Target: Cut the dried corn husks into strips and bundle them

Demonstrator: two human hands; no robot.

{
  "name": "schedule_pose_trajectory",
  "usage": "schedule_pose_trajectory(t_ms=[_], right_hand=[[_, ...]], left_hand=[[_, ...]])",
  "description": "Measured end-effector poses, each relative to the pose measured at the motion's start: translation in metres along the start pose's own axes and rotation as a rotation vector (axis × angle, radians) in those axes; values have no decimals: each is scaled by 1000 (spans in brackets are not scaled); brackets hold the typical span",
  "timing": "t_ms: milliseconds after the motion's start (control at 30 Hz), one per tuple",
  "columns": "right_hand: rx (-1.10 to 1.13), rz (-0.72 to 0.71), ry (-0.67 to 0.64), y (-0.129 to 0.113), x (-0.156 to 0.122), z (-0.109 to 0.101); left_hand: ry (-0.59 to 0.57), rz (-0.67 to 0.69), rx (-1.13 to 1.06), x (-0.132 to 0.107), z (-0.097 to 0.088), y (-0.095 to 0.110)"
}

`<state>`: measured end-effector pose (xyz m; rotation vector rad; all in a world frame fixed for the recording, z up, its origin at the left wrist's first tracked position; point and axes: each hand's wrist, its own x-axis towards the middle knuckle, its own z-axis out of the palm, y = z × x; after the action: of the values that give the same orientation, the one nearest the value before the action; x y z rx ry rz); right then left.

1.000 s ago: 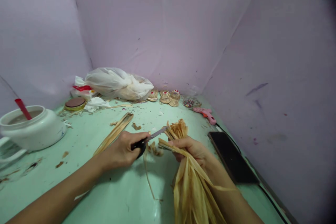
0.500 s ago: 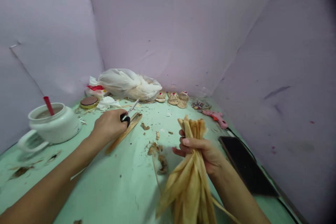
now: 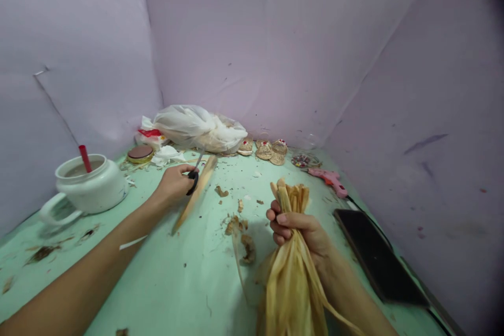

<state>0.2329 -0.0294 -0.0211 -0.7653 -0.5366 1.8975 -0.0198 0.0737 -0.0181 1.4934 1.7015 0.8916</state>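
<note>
My left hand (image 3: 176, 182) is closed on the black handles of a pair of scissors (image 3: 192, 180), whose blades point away toward the back of the table. Beside them, just to the right, lies a long flat tan strip (image 3: 199, 189), like a dry husk or stalk. A bundle of dried, yellowish corn husks (image 3: 295, 283) is gripped by my right hand (image 3: 301, 228). The fingers wrap round its gathered top, and the loose leaves hang down toward me. Brown scraps (image 3: 246, 244) are strewn between the two hands.
At left stands a white pot (image 3: 92, 186) with a red-handled tool in it. Along the back are a white plastic bag (image 3: 200, 128), small woven slippers (image 3: 263, 149) and a bead tray (image 3: 305, 160). A pink glue gun (image 3: 328, 178) and a dark tablet-like slab (image 3: 378, 257) lie right.
My left hand has turned slightly with the scissors, whose blades now point more upright in view. The husk bundle has swung and narrowed in my right hand. The whole view has shifted a little.
</note>
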Motion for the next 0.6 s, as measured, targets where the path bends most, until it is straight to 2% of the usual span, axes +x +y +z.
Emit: schedule_pose_trajectory(t_ms=[100,167,233,300,400,600], right_hand=[[-19,-8,90,6,4,5],[-38,-10,138,12,5,10],[-54,-24,142,18,5,16],[-64,-60,123,24,5,21],[-79,-119,139,32,4,23],[-126,-235,200,39,6,24]], left_hand=[[-214,-98,-479,-19,7,16],[-328,-122,-594,-40,18,26],[-376,-129,-599,-63,33,35],[-379,-142,-604,-84,48,40],[-343,-61,-589,-105,62,39],[-289,184,-379,-114,70,21]])
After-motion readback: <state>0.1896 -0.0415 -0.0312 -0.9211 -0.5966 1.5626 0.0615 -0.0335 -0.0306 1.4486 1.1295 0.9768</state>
